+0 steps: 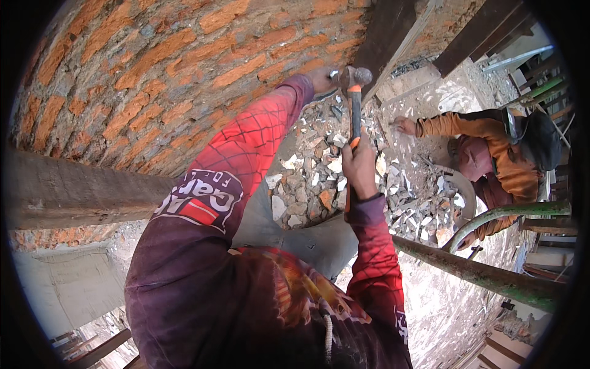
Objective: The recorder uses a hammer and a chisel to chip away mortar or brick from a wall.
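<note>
My right hand (361, 165) is wrapped round the black-and-orange handle of a hammer (355, 114). The hammer's worn steel head points away from me, close beside my left hand (319, 80). That hand is closed low against the brick wall (166, 80). A small pale, metallic end shows between it and the hammer head, but the rest of what it grips is hidden. Below both hands lies a heap of broken rubble (313, 178), grey chunks mixed with white flakes and orange brick pieces.
A dark wooden post (387, 40) rises just beyond the hammer head. At my left runs a thick timber beam (86, 190). A co-worker (491, 154) in an orange-brown jacket crouches at the right, one hand near the rubble. A green metal pole (479, 270) crosses the lower right.
</note>
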A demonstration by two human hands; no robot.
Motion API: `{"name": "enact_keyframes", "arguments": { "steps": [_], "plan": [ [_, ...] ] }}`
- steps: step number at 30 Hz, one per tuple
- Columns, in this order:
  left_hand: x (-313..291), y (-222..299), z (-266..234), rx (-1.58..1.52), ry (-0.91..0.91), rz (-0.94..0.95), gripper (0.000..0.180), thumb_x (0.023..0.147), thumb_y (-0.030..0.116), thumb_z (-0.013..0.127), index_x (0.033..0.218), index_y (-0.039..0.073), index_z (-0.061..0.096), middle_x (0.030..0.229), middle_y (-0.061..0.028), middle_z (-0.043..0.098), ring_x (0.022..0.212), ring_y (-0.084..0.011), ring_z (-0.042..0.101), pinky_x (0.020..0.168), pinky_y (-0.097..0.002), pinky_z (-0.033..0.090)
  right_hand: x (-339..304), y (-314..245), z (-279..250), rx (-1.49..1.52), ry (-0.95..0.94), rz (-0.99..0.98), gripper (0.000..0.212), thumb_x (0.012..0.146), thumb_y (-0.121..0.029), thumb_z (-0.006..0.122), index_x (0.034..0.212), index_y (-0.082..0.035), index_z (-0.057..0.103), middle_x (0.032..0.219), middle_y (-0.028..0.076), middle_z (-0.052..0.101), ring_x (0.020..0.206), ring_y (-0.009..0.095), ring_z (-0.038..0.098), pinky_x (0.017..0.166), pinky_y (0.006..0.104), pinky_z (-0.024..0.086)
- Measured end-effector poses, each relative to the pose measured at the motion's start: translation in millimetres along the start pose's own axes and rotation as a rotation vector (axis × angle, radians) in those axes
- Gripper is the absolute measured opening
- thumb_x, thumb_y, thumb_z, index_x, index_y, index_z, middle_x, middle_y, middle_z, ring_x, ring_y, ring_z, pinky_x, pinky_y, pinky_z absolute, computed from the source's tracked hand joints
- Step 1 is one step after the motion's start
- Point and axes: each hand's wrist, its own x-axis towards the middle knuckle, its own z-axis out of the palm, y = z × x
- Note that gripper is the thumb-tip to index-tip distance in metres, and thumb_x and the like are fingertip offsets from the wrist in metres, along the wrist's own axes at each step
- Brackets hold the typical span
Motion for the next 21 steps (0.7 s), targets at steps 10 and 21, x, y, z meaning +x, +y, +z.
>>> {"name": "enact_keyframes", "arguments": {
  "steps": [10, 21],
  "plan": [
    [0.8, 19.1, -8.2, 0.204, -0.194, -0.385, 0.069, 0.086, 0.070, 0.051, 0.094, 0.003, 0.066, 0.090, -0.0226, 0.067, 0.089, -0.0354, 0.065, 0.081, -0.0452, 0.048, 5.2, -180.3, -163.6, 0.471, 0.612, -0.567, 0.021, 0.094, -0.011, 0.060, 0.109, 0.002, 0.052, 0.071, 0.008, 0.059, 0.052, 0.012, 0.054, 0.046, 0.0244, 0.046],
    [-19.5, 2.8, -0.8, 0.145, -0.161, -0.139, 0.045, 0.090, 0.047, 0.062, 0.108, 0.007, 0.066, 0.099, -0.0190, 0.068, 0.098, -0.0285, 0.065, 0.088, -0.0394, 0.048, 0.4, 2.9, 15.8, -0.050, 0.035, -0.051, 0.017, 0.087, -0.008, 0.056, 0.097, 0.002, 0.047, 0.059, 0.012, 0.055, 0.054, 0.031, 0.061, 0.050, 0.0422, 0.046]
  ]
}}
